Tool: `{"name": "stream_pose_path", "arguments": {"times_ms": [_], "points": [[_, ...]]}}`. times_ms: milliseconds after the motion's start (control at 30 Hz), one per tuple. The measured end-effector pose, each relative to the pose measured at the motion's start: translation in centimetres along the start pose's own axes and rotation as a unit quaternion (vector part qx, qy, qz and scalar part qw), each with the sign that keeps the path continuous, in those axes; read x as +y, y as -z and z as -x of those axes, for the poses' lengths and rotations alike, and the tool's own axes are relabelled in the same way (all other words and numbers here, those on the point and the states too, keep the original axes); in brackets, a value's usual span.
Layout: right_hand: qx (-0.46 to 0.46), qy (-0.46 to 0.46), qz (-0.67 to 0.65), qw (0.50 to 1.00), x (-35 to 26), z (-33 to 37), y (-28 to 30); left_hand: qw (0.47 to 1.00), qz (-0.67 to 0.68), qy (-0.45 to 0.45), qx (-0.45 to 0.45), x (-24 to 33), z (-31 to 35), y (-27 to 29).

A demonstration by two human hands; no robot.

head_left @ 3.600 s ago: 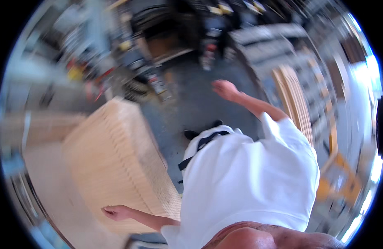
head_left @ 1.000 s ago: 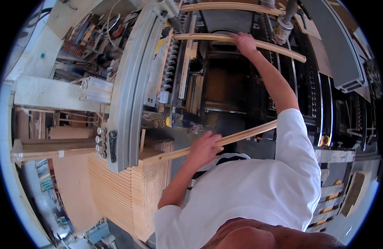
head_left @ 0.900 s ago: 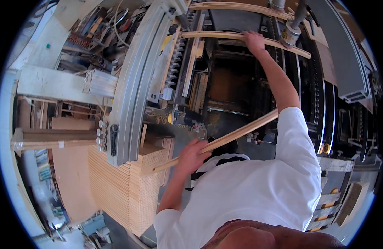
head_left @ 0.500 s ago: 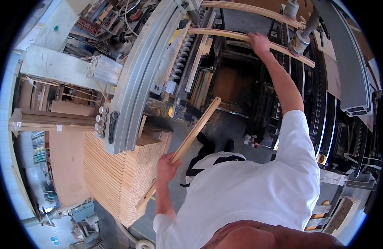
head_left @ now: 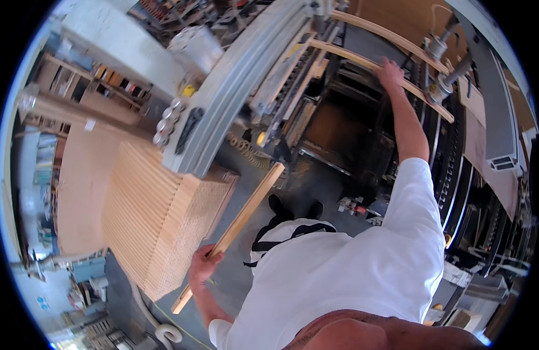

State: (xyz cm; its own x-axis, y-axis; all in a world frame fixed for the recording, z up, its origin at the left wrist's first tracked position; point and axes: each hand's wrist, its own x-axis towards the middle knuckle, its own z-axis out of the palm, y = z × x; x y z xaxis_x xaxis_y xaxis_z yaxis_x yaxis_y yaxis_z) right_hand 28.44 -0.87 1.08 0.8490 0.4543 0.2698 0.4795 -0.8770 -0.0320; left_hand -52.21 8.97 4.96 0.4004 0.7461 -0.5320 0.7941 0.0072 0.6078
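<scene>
My left hand is closed around a long grooved wooden strip, which slants up and to the right over the floor. Beside it on the left stands a tall stack of similar pale strips, their cut ends facing me. With my arm stretched far forward, my right hand has its fingers over another wooden strip lying across the machine. The right end of that strip sits under a cylindrical clamp. Past it lies one more strip, running parallel, near a second clamp.
A thick grey metal beam of the machine rises between the stack and the machine bed. Black rails and slotted bars run along the right. A coiled hose hangs under the beam; a pale hose lies on the floor.
My left hand has shifted left and down with its strip, slightly away from the machine. My right hand stays on the strip across the machine. The whole view has turned a little.
</scene>
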Motion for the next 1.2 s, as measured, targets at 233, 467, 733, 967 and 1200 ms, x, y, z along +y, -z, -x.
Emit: {"name": "stream_pose_path", "arguments": {"times_ms": [233,467,733,967,1200], "points": [[0.115,0.017,-0.372,0.921,-9.1,6.4,3.0,0.992,0.077,0.056,0.084,-11.5,6.9,10.7],[-0.039,0.086,-0.648,0.756,-23.6,28.7,2.7,0.905,0.31,-0.005,0.289,-24.3,7.7,22.9],[-0.327,0.186,-0.479,0.793,-35.5,51.0,-2.0,0.831,0.169,0.116,0.518,-46.5,0.7,37.5],[-0.341,0.204,-0.296,0.869,-31.9,58.0,-1.8,0.796,0.13,0.215,0.551,-52.0,-7.7,42.3],[-0.31,0.135,-0.245,0.909,-26.9,61.4,-0.5,0.833,0.089,0.178,0.517,-55.1,-14.9,44.6]]}}
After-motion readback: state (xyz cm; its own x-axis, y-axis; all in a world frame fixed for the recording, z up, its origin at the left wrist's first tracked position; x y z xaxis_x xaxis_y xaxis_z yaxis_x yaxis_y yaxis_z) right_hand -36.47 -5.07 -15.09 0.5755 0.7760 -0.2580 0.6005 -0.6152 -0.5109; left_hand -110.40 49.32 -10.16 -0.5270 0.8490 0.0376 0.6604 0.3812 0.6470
